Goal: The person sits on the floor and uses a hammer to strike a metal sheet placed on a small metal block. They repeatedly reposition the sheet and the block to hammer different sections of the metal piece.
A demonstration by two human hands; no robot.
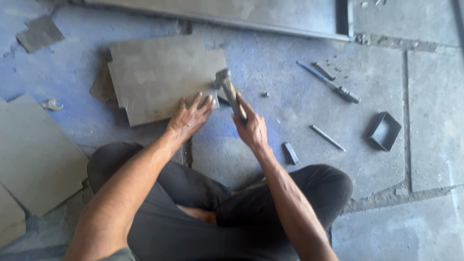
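Metal sheet lies under left hand; right hand grips hammer.

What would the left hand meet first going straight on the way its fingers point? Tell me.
The left hand already lies flat on the grey metal sheet; straight on, only more sheet, then probably bare concrete floor.

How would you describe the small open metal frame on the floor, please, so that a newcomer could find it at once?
Start from the person's right hand, which grips a hammer, and look far right across the concrete floor. Past a thin rod lies a small dark square frame. Unlike the flat grey sheets and long tools, it is hollow and box-shaped.
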